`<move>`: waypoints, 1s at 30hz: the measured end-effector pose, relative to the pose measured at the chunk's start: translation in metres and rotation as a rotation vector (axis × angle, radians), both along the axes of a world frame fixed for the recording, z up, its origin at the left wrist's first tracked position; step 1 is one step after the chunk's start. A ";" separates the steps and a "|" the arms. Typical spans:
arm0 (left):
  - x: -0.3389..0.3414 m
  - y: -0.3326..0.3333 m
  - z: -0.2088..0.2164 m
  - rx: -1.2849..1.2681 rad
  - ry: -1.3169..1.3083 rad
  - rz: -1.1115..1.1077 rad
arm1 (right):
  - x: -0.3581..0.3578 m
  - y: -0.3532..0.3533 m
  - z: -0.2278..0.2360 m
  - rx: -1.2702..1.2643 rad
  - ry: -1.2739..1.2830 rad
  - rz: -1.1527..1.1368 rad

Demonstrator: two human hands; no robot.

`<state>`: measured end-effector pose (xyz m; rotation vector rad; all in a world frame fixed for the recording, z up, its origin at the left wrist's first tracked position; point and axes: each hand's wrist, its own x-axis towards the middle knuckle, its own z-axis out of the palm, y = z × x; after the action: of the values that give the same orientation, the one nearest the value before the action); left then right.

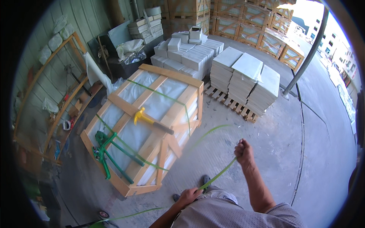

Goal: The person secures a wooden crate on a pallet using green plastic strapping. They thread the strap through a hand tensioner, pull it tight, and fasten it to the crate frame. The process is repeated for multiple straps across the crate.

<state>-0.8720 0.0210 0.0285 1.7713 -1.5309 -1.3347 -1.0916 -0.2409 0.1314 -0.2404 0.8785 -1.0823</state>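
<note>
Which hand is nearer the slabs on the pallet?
Right. The right hand is out front, short of the slabs; the left hand is farther back from them.

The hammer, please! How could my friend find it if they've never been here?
Look for the big wooden crate on the floor, crossed by green straps. Near the middle of its slatted top lies the hammer. Its yellow claw head and dark grip set it apart from the green long-handled tool to its left.
</note>
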 end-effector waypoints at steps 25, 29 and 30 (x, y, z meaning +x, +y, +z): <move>0.050 0.021 0.017 -0.528 -0.394 0.275 | 0.094 0.042 -0.038 -0.087 0.037 0.284; 0.007 -0.037 0.059 -0.405 -0.356 0.216 | 0.111 0.101 -0.013 0.199 -0.128 0.421; 0.001 -0.056 0.072 -0.354 -0.317 0.200 | 0.108 0.098 -0.007 0.178 -0.130 0.386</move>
<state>-0.8707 -0.0348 0.1004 1.9009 -1.5801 -0.6607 -0.9840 -0.1431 0.1247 -0.1795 0.7677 -0.6495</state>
